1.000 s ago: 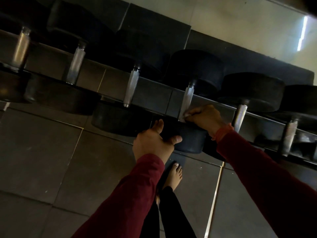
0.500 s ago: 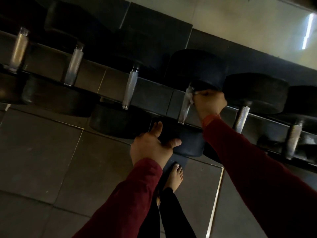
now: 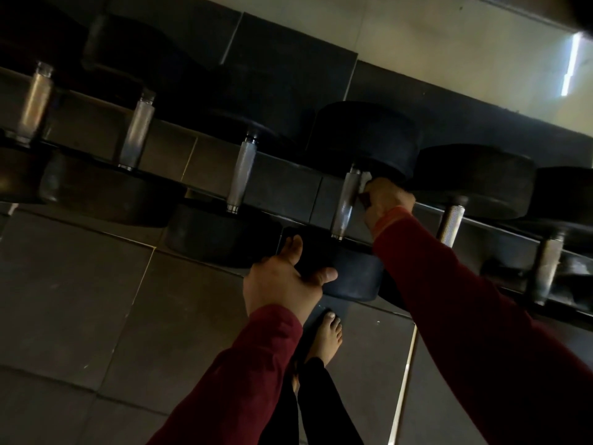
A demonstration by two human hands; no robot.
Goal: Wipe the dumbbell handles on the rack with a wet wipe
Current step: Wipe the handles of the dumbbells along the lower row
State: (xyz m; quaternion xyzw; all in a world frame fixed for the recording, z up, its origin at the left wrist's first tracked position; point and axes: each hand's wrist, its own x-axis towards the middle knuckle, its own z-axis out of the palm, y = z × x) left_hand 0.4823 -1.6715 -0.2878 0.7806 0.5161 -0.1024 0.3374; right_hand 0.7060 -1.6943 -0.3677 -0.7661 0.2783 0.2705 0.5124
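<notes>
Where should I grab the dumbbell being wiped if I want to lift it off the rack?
Judging by its pose, grip the knurled handle mid-length, coming from above. The right hand with the wet wipe occupies its far end; the black weight heads look too wide.

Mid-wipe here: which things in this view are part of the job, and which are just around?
Part of the job:
- wet wipe, pinched in the right hand
- handle being wiped
- near weight head, steadied by the left hand
- other handles on the rack

Just around:
- tiled floor
- bare foot
- wall light strip
</notes>
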